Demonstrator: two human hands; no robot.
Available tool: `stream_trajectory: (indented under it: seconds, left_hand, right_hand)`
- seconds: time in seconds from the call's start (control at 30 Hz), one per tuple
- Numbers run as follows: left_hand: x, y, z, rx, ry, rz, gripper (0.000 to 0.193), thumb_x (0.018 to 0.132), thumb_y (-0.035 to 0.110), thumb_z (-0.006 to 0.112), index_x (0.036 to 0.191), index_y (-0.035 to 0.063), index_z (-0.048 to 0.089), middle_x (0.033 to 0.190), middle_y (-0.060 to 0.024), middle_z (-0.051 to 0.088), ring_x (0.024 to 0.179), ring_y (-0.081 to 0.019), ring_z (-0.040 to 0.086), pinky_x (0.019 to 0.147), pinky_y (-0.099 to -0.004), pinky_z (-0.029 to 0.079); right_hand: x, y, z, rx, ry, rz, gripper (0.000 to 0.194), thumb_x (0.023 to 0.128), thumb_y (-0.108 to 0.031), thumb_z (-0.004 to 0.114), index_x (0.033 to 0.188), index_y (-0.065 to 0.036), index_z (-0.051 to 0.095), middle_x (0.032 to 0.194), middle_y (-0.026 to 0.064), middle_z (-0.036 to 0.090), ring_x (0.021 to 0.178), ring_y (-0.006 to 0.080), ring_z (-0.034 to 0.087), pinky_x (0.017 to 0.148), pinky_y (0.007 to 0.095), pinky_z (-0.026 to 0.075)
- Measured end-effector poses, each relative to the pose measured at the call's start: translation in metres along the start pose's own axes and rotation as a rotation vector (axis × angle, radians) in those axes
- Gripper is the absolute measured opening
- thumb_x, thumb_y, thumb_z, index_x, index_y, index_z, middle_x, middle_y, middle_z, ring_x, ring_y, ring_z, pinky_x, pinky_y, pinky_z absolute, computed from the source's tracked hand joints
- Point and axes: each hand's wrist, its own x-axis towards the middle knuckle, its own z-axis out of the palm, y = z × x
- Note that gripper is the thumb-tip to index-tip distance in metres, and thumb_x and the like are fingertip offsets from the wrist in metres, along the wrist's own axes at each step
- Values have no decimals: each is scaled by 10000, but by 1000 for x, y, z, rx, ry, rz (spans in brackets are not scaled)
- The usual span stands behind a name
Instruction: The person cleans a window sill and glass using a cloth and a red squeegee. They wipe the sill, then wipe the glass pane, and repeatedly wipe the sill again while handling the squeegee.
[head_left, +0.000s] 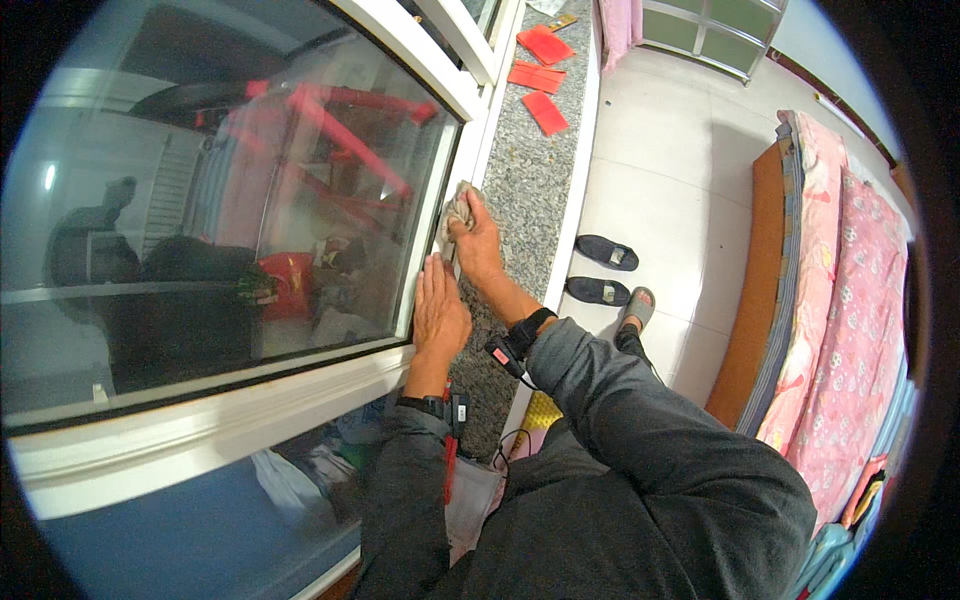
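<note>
My right hand (478, 241) is closed around a crumpled, greyish-beige cloth (463, 206), held against the white window frame (466, 154) at its lower edge. Just behind it, my left hand (441, 307) lies with fingers extended and close together on the same frame, holding nothing that I can see. Beside both hands runs the speckled granite sill (525, 217). The large glass pane (322, 225) stands on the left, with red bars and dim reflections showing in it. Part of the cloth is hidden by my right fingers.
Several red paper pieces (546, 112) lie on the far part of the sill. Dark shoes (606, 253) stand on the tiled floor (660, 187), near a foot in a grey slipper (639, 307). A bed with pink patterned bedding (855, 300) is at the right.
</note>
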Motion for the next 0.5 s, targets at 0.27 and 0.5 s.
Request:
stream_trajectory:
  seconds: [0.27,0.5]
  left_hand:
    - [0,3,9,-34,-22,8,810,830,170,742,1530,-100,434,1713,-325,118,1616,-461,68,1306,-561,108]
    - [2,6,0,-60,-43,29,743,802,215,796,1467,-6,547,1692,-381,91,1600,-514,66,1286,-596,114]
  right_hand:
    - [40,-5,15,-319,105,-413,516,930,-51,579,1431,53,510,1421,305,568,1285,496,562,1115,499,447]
    - [149,-24,3,-454,75,-365,277,919,-114,619,1182,-23,620,1112,285,677,1060,503,639,896,548,515]
